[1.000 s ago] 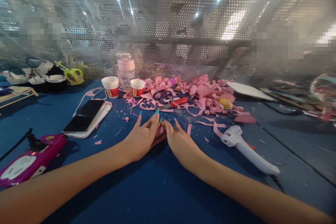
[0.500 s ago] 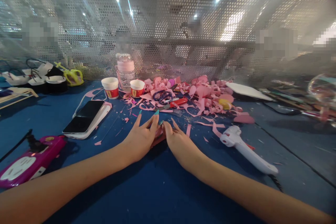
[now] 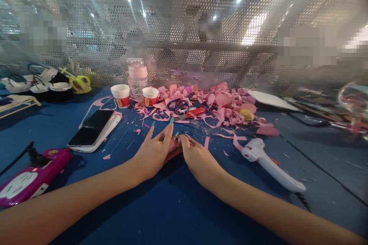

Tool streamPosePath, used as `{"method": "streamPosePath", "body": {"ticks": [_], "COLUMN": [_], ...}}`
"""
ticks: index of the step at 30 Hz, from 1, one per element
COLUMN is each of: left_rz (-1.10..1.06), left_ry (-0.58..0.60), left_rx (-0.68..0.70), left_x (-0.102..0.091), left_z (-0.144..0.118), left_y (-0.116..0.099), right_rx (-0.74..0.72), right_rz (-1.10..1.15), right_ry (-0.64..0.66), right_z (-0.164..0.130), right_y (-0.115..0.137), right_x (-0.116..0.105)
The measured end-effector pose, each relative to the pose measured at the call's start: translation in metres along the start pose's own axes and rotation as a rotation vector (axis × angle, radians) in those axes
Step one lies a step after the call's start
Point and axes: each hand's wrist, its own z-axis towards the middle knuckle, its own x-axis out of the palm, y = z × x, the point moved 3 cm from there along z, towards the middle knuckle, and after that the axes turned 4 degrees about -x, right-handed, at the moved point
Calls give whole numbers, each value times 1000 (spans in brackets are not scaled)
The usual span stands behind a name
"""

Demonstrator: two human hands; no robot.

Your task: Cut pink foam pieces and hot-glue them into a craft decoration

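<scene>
Both my hands lie on the blue table and meet over a small pink and dark red piece (image 3: 173,149). My left hand (image 3: 153,149) rests flat with fingers spread and teal nails pointing forward, its fingertips pressing the piece. My right hand (image 3: 197,157) presses the same piece from the right, fingers curled down onto it. Most of the piece is hidden under the fingers. A white glue gun (image 3: 268,164) lies just right of my right hand.
A heap of pink scraps (image 3: 227,105) with purple scissors (image 3: 178,104) and a red knife (image 3: 192,113) lies behind my hands. Two paper cups (image 3: 121,95), a pink bottle (image 3: 137,76), a phone (image 3: 92,130), a magenta power strip (image 3: 28,180) stand left. Perforated metal screen behind.
My right hand's fingers have curled in closer over the piece between my hands. My left hand has hardly moved.
</scene>
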Motion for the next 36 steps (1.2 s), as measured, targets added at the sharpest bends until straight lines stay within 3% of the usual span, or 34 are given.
{"method": "streamPosePath", "body": {"ticks": [5, 11, 16, 23, 31, 36], "left_rz": [10, 45, 11, -163, -188, -188], "left_ry": [24, 25, 27, 158, 123, 198], "left_rx": [-7, 21, 55, -19, -5, -61], "left_x": [1, 3, 8, 6, 2, 0], "left_z": [1, 1, 3, 5, 2, 0], "left_y": [1, 2, 2, 1, -1, -3], "right_rx": [8, -14, -76, -56, -42, -43], "right_rz": [0, -117, -143, -47, -80, -90], "right_ry": [-25, -201, -130, 27, 67, 27], "right_z": [-1, -2, -1, -2, -3, -4], "right_y": [0, -4, -3, -2, -1, -2], "right_x": [2, 19, 20, 9, 5, 11]}}
